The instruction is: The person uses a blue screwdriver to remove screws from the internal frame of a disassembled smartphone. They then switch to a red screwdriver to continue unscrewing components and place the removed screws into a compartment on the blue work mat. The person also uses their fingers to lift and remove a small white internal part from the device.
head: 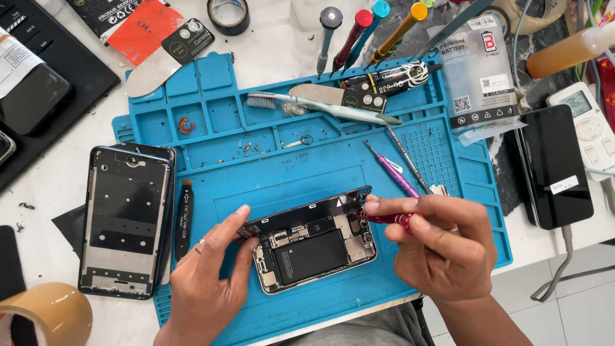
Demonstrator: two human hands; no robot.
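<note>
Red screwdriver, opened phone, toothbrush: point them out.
red screwdriver [392,219], head view, on its knurled handle.
opened phone [312,256], head view, on its black battery.
toothbrush [333,110], head view, on its pale handle.

Toothbrush [320,106], tape roll [229,14], spare frame [127,219]

Matt blue rubbery repair mat [320,173] – glossy black glass phone [556,166] beside it – and a shiny red metal screwdriver [392,219].

Both hands are bare, with no gloves and no sleeves showing at the wrists. The left hand [205,282], lower left of centre, wears a thin silver ring on one finger. The right hand [439,247], lower right of centre, wears nothing.
</note>
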